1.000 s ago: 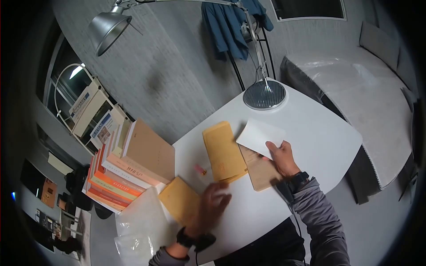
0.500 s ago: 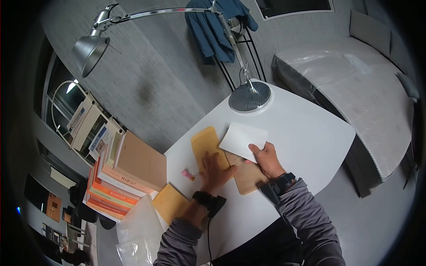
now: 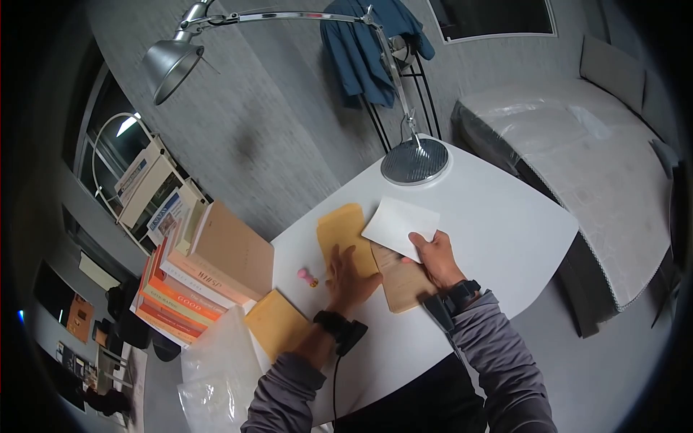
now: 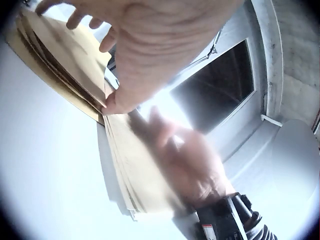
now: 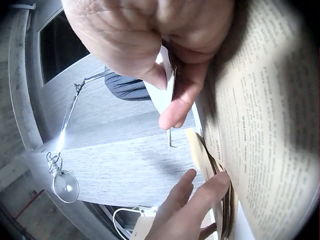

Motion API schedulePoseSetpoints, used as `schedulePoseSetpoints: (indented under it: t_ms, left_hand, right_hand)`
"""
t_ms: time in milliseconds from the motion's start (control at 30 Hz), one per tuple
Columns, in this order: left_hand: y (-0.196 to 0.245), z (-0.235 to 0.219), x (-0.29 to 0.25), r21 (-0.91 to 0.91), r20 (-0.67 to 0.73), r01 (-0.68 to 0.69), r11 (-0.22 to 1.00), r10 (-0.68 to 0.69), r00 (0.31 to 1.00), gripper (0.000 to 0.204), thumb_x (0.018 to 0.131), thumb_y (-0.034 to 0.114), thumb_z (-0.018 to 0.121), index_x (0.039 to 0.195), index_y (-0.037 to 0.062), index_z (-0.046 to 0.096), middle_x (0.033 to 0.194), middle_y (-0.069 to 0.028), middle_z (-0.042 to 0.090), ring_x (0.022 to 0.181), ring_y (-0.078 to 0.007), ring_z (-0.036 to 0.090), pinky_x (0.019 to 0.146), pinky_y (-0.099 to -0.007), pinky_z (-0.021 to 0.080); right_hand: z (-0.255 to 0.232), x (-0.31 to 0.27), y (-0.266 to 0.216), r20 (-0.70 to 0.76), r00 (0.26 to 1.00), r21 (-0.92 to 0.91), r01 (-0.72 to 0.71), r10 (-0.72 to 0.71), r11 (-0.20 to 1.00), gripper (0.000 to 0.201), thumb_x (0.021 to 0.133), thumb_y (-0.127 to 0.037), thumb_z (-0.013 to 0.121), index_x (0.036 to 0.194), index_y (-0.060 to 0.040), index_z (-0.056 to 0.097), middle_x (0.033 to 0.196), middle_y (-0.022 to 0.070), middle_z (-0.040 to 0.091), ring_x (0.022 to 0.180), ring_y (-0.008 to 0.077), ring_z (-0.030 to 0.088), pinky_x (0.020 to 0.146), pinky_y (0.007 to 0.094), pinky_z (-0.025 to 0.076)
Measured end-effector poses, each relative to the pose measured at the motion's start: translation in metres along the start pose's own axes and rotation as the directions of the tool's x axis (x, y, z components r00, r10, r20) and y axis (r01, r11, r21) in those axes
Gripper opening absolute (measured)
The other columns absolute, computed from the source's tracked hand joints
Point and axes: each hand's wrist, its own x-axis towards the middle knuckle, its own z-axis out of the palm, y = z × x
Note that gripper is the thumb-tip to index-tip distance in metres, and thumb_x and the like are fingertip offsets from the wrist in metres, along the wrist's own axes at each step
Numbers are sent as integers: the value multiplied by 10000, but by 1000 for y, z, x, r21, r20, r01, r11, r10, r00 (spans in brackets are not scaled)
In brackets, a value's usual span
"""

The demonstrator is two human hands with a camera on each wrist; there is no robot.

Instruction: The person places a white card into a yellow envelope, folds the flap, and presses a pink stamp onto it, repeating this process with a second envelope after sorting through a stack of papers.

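Observation:
Between thumb and fingers my right hand (image 3: 435, 258) pinches a white sheet of paper (image 3: 401, 222), held tilted over the tan printed pages (image 3: 406, 287). The right wrist view shows the white sheet (image 5: 162, 95) edge-on between the fingertips, with lines of print on the tan pages (image 5: 270, 110) beside it. My left hand (image 3: 350, 278) rests with spread fingers on a stack of yellow kraft envelopes (image 3: 343, 224). In the left wrist view, its thumb touches the edge of the envelope stack (image 4: 65, 65), where that meets the tan pages (image 4: 137, 160).
A small pink thing with a gold end (image 3: 307, 276) lies left of the envelopes. Another yellow envelope (image 3: 276, 322) and clear plastic sleeves (image 3: 220, 368) lie nearer me. Stacked books (image 3: 224, 267) stand at the left, a desk lamp base (image 3: 415, 162) at the back.
My left hand has moved up from the near side onto the yellow envelopes and stayed there. The right hand keeps its pinch on the white sheet. My head view has shifted slightly.

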Motion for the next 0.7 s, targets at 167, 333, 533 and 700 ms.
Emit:
schedulePoseSetpoints:
  t_ms: [167,333,533,700]
  left_hand:
    - [-14,2,-3,-43,-19,-46,998,45,999,982,695,394,810,1472,128,272,1567,-183,104,1454,-416,150,1032,-635,347]
    - [-13,-5,-11,-52,-80,-159,986,155,985,958,700,401,820,1452,121,296,1542,-211,146,1422,-439,225,1046,-588,376]
    - [-17,-21,-24,-39,-99,-279,960,274,957,946,681,375,838,1433,102,334,1526,-225,190,1409,-454,248,1066,-539,389]
    - [-34,-61,-56,-116,-39,-463,879,462,886,959,663,298,873,1442,105,348,1489,-284,224,1394,-451,234,1077,-518,384]
  right_hand:
    - [-1,1,2,2,1000,1,0,0,1000,362,972,-55,538,1285,118,485,1175,213,619,943,264,677,652,298,646]
    - [3,-3,-6,-8,1000,-15,-14,13,1000,363,972,-57,535,1292,106,480,1186,204,617,957,262,676,662,300,647]
    - [-1,-3,-2,19,1000,6,-12,11,1000,367,973,-62,537,1296,99,471,1208,184,607,988,260,668,668,312,648]
    - [2,-4,-3,-7,1000,20,-16,16,1000,346,970,-56,539,1276,97,484,1186,183,616,975,265,674,665,320,650]
